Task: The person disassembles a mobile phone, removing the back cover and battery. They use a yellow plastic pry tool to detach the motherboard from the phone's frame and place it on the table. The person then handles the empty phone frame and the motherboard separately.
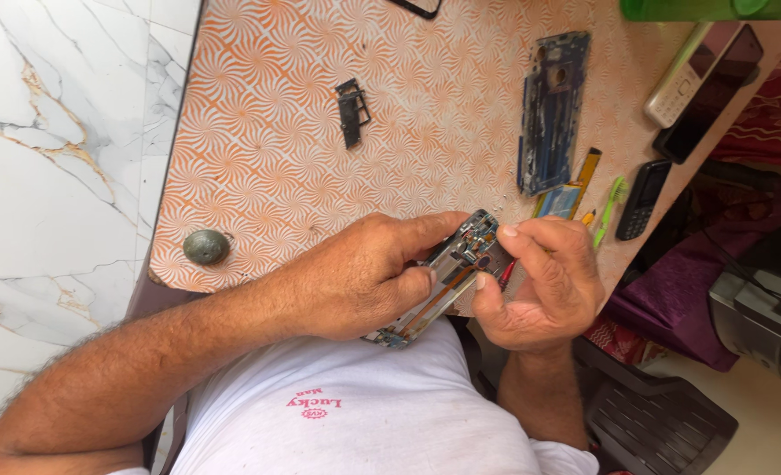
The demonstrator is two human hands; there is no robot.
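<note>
My left hand [368, 277] grips an opened phone body [450, 277] with its circuit board and small parts exposed, held tilted just over the near edge of the orange-patterned table [267, 176]. My right hand [544, 281] pinches the phone's upper end with thumb and forefinger. A thin red-handled tool [506, 274] shows between those fingers. The phone's lower end sticks out below my left palm, above my white shirt.
On the table lie a small dark bracket [352, 111], a blue phone frame [550, 110], a flat battery [559, 202], a green brush [610, 208], a black keypad phone [642, 199], a white handset [677, 84], a black smartphone [712, 95] and a grey round stone [205, 246]. A dark plastic chair [663, 422] stands at lower right.
</note>
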